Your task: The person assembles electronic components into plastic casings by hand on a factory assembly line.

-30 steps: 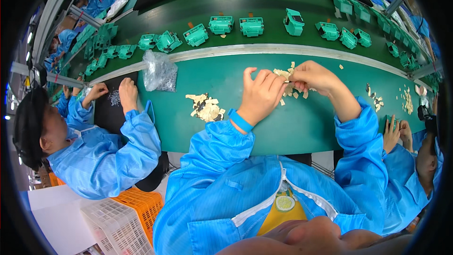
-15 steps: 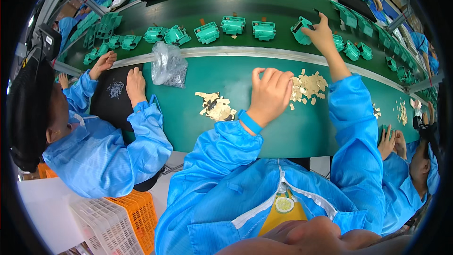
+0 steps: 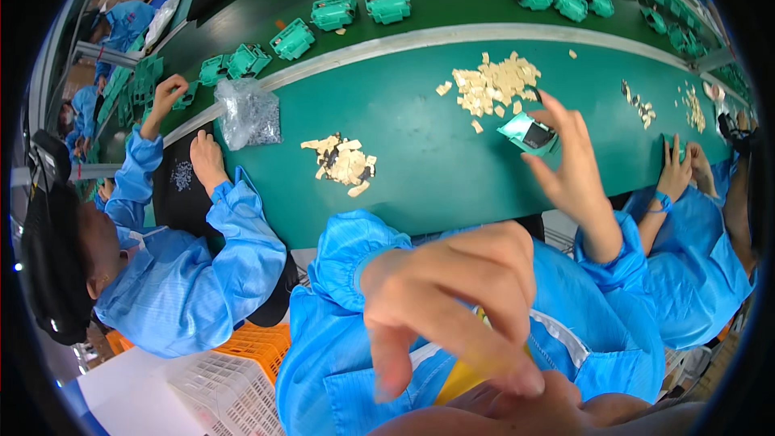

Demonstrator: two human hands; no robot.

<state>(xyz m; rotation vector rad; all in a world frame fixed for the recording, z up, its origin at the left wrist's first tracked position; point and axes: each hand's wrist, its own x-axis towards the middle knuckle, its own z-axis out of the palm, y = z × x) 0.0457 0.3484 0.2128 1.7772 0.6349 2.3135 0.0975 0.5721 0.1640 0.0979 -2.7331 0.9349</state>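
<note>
Foreground: left hand (image 3: 436,274), large and blurred, raised in front of the wearer's chest; index finger stretched toward the nose, thumb held apart, other fingers bent; nothing seen between them.
Clothing: blue jacket (image 3: 347,363) with a pale zip edge, yellow shirt showing at the neck.
Crates: orange crate (image 3: 257,347) and white crate (image 3: 230,387), low on the left beside the left neighbour.
Right hand: right hand (image 3: 575,160) just over the green surface (image 3: 412,137), thumb and fingers spread around one green housing (image 3: 510,131); whether they grip it or only frame it, cannot tell.
Housing: near the front edge, between thumb and fingers, tilted, dark interior facing up.
Mixed heap: cream and black pieces (image 3: 345,163), left of centre, well apart from both hands.
Cream heap: loose cream pieces (image 3: 494,81), spread just beyond the housing, a few strays around.
Left neighbour: person in blue (image 3: 186,291), one hand by a black mat (image 3: 187,203) bearing small grey pieces (image 3: 182,175); clear bag (image 3: 249,117) of parts alongside.
Right neighbour: hands (image 3: 676,176) around a green part.
Rail: pale metal strip (image 3: 452,35) along the surface's far side.
Belt: dark green belt (image 3: 452,8) past the rail, more green housings (image 3: 387,6) in a broken row.
</note>
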